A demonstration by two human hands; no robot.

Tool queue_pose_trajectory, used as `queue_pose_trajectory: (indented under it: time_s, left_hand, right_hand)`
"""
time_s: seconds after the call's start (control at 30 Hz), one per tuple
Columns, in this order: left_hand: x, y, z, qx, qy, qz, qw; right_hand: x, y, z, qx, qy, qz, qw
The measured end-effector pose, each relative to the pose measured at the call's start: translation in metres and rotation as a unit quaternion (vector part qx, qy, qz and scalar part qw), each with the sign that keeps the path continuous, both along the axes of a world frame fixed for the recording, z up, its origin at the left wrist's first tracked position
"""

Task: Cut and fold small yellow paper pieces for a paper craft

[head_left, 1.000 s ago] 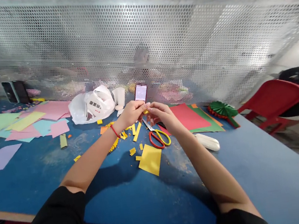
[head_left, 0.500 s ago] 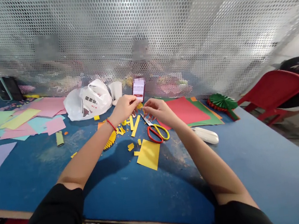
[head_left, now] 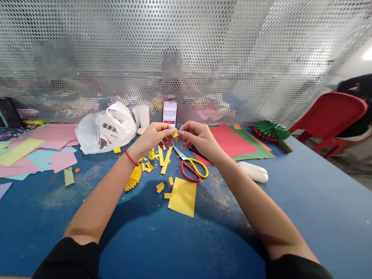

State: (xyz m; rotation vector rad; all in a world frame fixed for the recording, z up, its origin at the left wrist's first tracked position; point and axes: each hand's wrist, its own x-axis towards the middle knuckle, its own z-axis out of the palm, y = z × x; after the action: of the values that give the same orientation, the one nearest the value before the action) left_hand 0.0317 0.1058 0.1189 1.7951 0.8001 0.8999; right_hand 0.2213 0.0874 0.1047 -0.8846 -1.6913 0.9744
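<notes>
A small piece of yellow paper (head_left: 174, 133) is pinched between my two hands, in front of a propped-up phone (head_left: 169, 112). My left hand (head_left: 156, 136), with a red cord at its wrist, closes on the paper from the left. From the other side, the fingertips of my right hand (head_left: 198, 137) grip it too. Below them lie scissors (head_left: 193, 168) with one red and one yellow handle, blades parted. Yellow strips (head_left: 165, 161), cut scraps, a pleated yellow paper fan (head_left: 132, 178) and a yellow square sheet (head_left: 182, 197) rest on the blue table (head_left: 144, 237).
A white plastic bag (head_left: 108, 128) and a white cup (head_left: 142, 117) stand behind. Pastel sheets (head_left: 32, 156) spread leftward. On the right are a red sheet (head_left: 234, 139), a green pleated rosette (head_left: 270, 129) and a white oblong object (head_left: 253, 171). A perforated metal screen (head_left: 213, 38) borders the back.
My hands have drawn closer together, and my right hand now also grips the yellow paper. The camera view has shifted slightly; the things on the table stay in place.
</notes>
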Motion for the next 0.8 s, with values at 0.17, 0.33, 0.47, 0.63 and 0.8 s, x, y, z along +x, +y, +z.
queue_pose_trajectory:
  time_s: [0.17, 0.33, 0.47, 0.63, 0.8]
  left_hand:
    - [-0.006, -0.002, 0.006, -0.044, -0.012, -0.020, 0.999]
    - [-0.009, -0.005, 0.009, -0.046, -0.029, -0.034, 0.998]
    - [-0.010, -0.006, 0.011, -0.030, -0.038, -0.029, 0.998]
    - [-0.011, -0.006, 0.012, -0.017, -0.040, -0.025, 0.999]
    - [-0.010, -0.004, 0.010, -0.021, -0.043, -0.021, 0.999]
  right_hand:
    - [-0.001, -0.006, 0.005, 0.062, -0.012, -0.049, 0.997]
    - [-0.005, -0.016, 0.007, 0.148, -0.055, -0.087, 0.984]
    - [-0.001, -0.022, 0.010, 0.230, -0.127, -0.076, 0.962]
    - [0.004, -0.021, 0.012, 0.319, -0.226, -0.086, 0.917]
    - [0.006, -0.021, 0.015, 0.311, -0.233, -0.059, 0.919]
